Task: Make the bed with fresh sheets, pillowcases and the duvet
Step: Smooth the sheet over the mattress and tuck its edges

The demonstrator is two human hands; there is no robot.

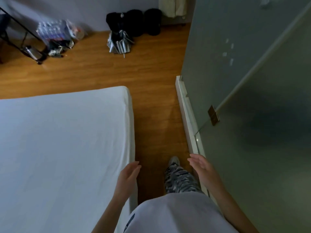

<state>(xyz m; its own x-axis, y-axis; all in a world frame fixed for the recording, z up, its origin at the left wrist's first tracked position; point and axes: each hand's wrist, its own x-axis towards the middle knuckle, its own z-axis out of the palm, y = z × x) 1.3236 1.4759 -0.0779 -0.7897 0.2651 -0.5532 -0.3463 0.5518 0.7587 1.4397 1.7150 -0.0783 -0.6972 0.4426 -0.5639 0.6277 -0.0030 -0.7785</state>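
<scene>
A wooden floor (156, 115) is running between a bed and a frosted glass partition (252, 81) with a white base strip along its foot, and a person in a pale shirt and patterned trousers is standing in that narrow aisle, looking down. The bed (58, 148) is lying to the person's left, its mattress covered by a smooth white fitted sheet (70, 125) that is wrapping over the near corner and side edge. The left hand (128, 174) is hovering just beside the bed's side edge, its fingers (135, 165) straight and relaxed, holding nothing. The right hand (201, 167) is hanging near the partition's base strip, its fingers likewise loosely extended and holding nothing. Against the far wall a folded silver umbrella (118, 44) is leaning beside dark bags (134, 22), and a pack of water bottles (53, 30) is sitting near a black metal stand (25, 39) at the far left.
</scene>
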